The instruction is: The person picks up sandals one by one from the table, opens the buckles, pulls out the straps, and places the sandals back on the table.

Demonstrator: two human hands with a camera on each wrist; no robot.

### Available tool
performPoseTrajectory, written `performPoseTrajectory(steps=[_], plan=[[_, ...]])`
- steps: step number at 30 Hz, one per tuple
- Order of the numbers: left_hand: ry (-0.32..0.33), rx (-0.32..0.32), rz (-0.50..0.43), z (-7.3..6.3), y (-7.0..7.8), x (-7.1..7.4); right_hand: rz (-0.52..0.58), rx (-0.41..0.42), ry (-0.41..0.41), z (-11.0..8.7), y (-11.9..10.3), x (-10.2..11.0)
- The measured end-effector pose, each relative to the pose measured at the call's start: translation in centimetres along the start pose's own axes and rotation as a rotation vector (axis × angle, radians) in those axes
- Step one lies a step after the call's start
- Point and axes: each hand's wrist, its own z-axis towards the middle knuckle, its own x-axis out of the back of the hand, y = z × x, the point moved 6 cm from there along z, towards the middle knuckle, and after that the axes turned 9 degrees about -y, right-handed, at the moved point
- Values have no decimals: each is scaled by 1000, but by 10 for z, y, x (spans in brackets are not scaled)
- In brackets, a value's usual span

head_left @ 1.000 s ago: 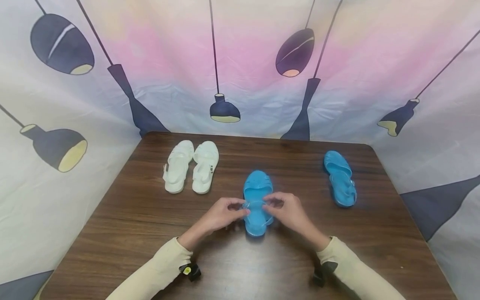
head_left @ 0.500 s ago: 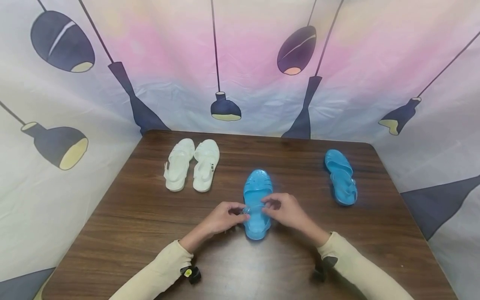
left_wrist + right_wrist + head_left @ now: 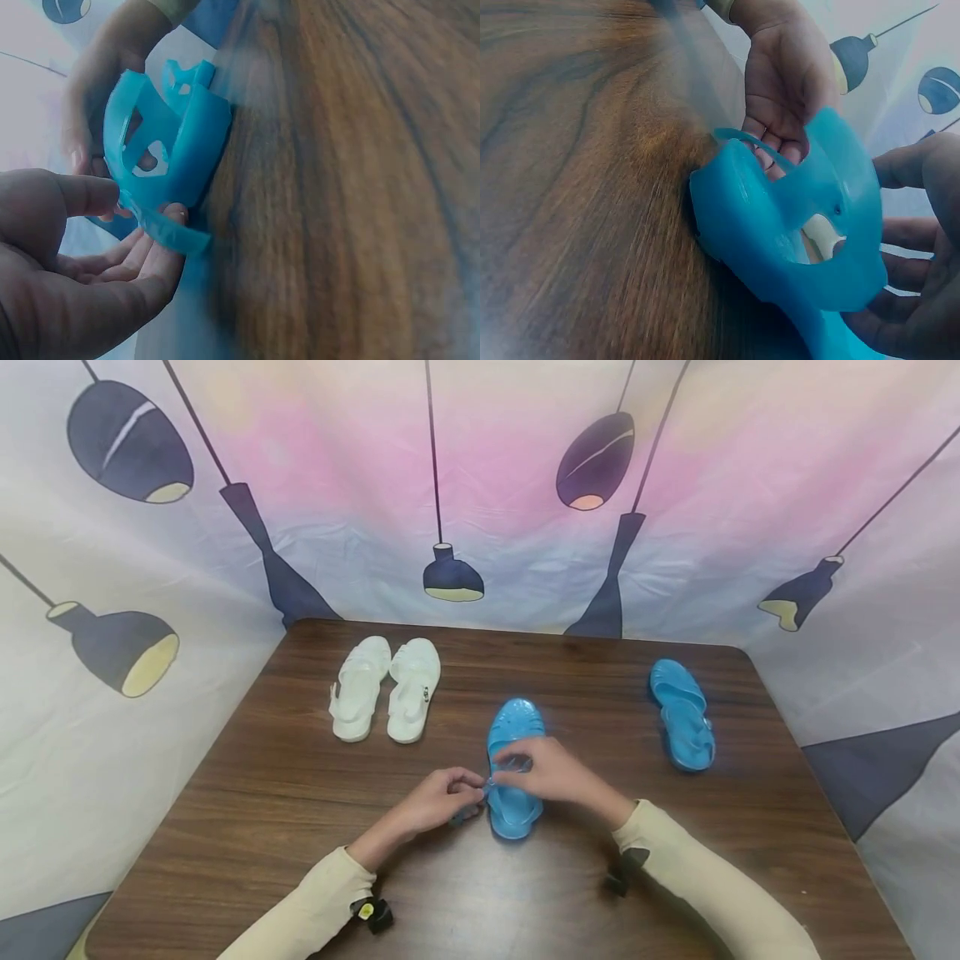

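Sandal in shiny blue plastic (image 3: 517, 723) lies toe-away, just right of the left hand (image 3: 441, 798), which pinches its thin blue strap end (image 3: 178, 232); right hand (image 3: 557, 768)'s nearer, arched over it, can't tell if gripping.

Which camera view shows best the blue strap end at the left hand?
The left wrist view: the strap end is close, jutting past the fingers. The right wrist view shows it thin, beyond the sandal; the head view, a small part by the left hand.
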Motion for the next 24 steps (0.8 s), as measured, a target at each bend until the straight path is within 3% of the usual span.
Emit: performPoseTrajectory(steps=[9, 24], plan=[[-20, -2, 42, 0, -6, 2, -22, -30, -96, 8, 8, -11], [13, 7, -26, 8, -12, 3, -40, 52, -111, 9, 16, -14]])
